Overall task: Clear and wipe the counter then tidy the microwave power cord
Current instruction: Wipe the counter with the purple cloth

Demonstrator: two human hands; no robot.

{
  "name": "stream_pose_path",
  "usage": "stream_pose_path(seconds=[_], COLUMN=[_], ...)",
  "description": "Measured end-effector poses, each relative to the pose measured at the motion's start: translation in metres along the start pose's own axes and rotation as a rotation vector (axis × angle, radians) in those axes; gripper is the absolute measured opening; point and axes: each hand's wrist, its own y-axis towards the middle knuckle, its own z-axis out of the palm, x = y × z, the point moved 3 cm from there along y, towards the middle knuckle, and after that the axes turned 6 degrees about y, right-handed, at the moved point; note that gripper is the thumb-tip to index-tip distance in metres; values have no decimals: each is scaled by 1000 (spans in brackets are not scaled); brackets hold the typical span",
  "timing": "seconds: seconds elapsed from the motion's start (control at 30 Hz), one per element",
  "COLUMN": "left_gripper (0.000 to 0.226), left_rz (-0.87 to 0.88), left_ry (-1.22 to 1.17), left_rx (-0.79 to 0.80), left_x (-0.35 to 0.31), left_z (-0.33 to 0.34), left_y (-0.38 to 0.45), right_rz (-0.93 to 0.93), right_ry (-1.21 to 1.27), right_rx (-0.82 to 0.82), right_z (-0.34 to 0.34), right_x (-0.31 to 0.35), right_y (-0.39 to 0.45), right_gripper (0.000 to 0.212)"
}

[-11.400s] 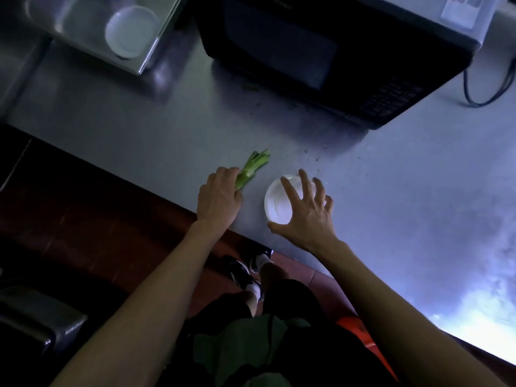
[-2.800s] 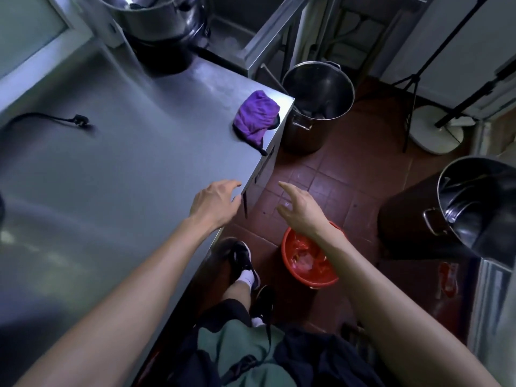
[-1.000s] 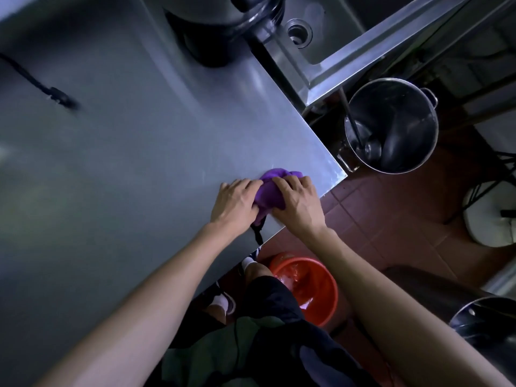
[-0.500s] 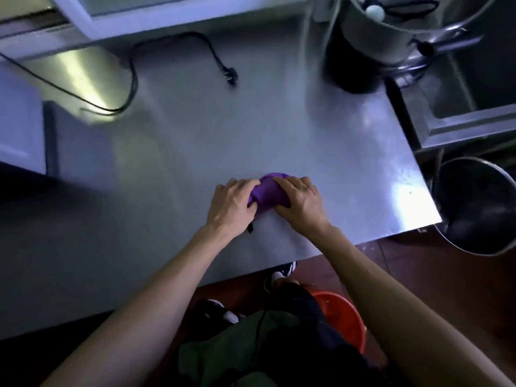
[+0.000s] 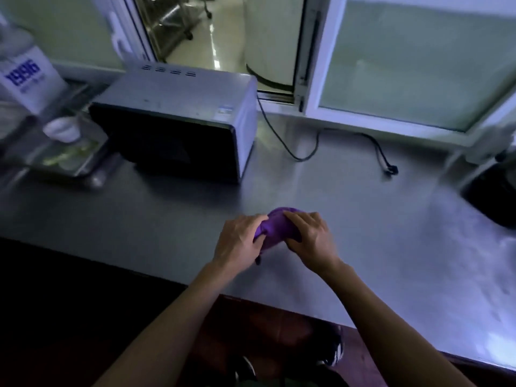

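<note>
A bunched purple cloth (image 5: 275, 227) rests on the steel counter (image 5: 377, 233) near its front edge. My left hand (image 5: 237, 241) grips its left side and my right hand (image 5: 311, 236) presses on its right side. Behind and to the left stands the microwave (image 5: 178, 121), silver with a dark door. Its black power cord (image 5: 293, 141) trails loosely from the back right corner across the counter, and the plug (image 5: 391, 170) lies unplugged at the right.
A metal tray (image 5: 69, 160) holding a white cup (image 5: 61, 129) sits left of the microwave, beside a white container with blue print (image 5: 25, 76). A dark appliance (image 5: 494, 196) stands at the far right. A sliding window (image 5: 405, 60) lines the back.
Both hands took hold of the purple cloth at the counter's right end and slid it leftward along the counter. The view has swung up, bringing the microwave and window into sight.
</note>
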Motion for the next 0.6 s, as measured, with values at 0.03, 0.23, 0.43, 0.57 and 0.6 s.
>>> stream_pose_path(seconds=[0.03,0.23,0.43,0.57,0.6], left_gripper=[40,37,34,36,36], left_rz=[-9,-61,-101,-78,-66], left_ry=[7,43,95,93,97], left_rx=[-26,-181,-286,-314,-318], left_x=[14,69,93,111,115], left_z=[-15,-86,-123,-141,-145], left_y=[-3,-11,-13,3,11], right_rz=[-28,-175,-210,-226,-226], right_ry=[5,-72,-112,-125,-134], right_rx=[2,-22,-114,-139,-145], right_z=[3,6,10,10,11], right_x=[19,100,143,162,164], right_y=[11,62,97,123,131], right_gripper=[62,61,56,56,56])
